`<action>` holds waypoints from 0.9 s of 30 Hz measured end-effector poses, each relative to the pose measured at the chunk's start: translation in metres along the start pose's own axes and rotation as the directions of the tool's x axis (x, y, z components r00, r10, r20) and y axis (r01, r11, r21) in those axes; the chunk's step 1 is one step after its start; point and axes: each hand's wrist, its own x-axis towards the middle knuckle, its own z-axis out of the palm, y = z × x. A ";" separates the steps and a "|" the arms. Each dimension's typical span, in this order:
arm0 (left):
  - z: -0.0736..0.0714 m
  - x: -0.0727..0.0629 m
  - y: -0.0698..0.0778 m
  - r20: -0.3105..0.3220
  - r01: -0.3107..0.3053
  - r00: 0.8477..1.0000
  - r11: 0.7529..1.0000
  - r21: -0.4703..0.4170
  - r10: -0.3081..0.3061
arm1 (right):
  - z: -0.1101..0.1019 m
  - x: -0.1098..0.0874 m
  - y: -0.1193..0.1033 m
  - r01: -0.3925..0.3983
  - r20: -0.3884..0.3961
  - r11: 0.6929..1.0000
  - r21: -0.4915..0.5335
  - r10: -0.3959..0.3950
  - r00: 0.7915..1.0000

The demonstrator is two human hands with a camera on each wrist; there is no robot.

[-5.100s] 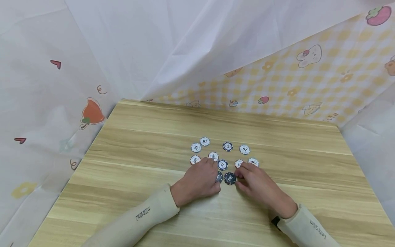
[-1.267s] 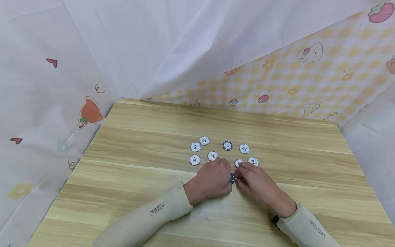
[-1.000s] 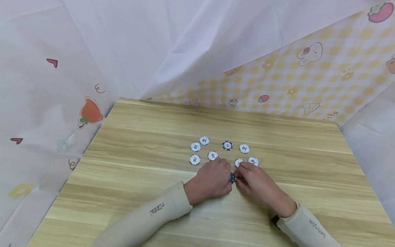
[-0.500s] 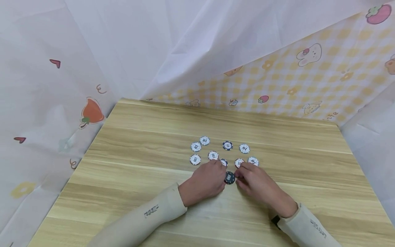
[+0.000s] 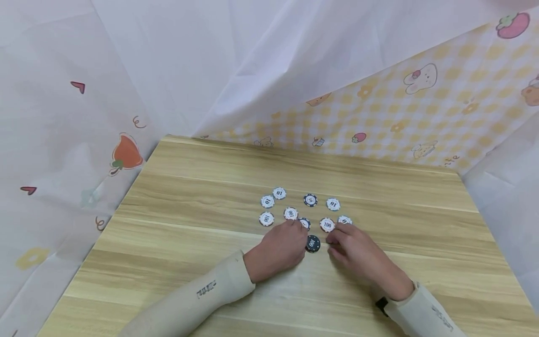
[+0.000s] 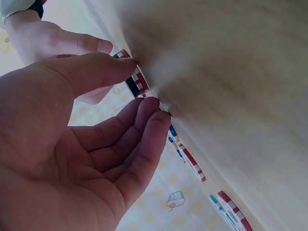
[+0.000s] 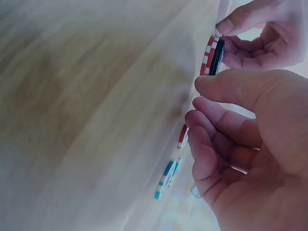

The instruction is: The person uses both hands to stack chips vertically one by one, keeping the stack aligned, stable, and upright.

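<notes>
A black poker chip marked 100 point(image 5: 313, 243) lies between my two hands, with red-and-white chip edges point(image 7: 206, 57) below it in a short stack. My left hand point(image 5: 279, 248) is at the stack's left side. In its wrist view the thumb overlaps the stack, with a gap between thumb and loosely curled fingers point(image 6: 156, 127). My right hand point(image 5: 355, 250) rests just right of the stack, thumb and bent fingers parted with nothing between them. A blue-edged chip point(image 5: 305, 223) is partly covered by my left fingers. Beyond my right fingers lies a red-edged 100 chip point(image 5: 327, 224).
Two more 100 chips, one at the left point(image 5: 266, 218) and one nearer the middle point(image 5: 290, 214), lie on the wooden tabletop point(image 5: 189, 196). Farther back are several chips marked 10, including a dark blue one point(image 5: 310, 200). Patterned cloth point(image 5: 379, 107) hangs behind the table's far edge.
The dark chip once under my left hand, beside the black chip, no longer shows separately. My left hand went right, then drew back slightly. My right hand shifted right, uncovering the red-edged chip.
</notes>
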 end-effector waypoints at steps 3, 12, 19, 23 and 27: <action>-0.001 0.000 0.000 0.006 0.001 1.000 1.000 0.000 -0.001 | -0.002 -0.002 0.003 -0.004 -0.030 1.000 -0.007 0.004 1.000; 0.000 0.002 0.001 0.033 0.008 0.999 1.000 -0.020 -0.007 | -0.011 -0.005 0.011 -0.063 -0.036 0.998 -0.026 0.062 0.997; 0.000 0.002 0.001 0.039 0.005 0.999 1.000 -0.022 -0.004 | -0.014 -0.007 0.017 -0.093 -0.027 0.995 -0.044 0.092 0.995; 0.000 0.002 0.001 0.039 0.010 0.999 1.000 -0.029 -0.009 | -0.015 -0.008 0.021 -0.086 -0.039 0.995 -0.047 0.084 0.996; 0.001 0.002 0.001 0.033 0.008 0.999 1.000 -0.020 -0.008 | -0.017 -0.007 0.027 -0.085 -0.045 0.995 -0.050 0.083 0.996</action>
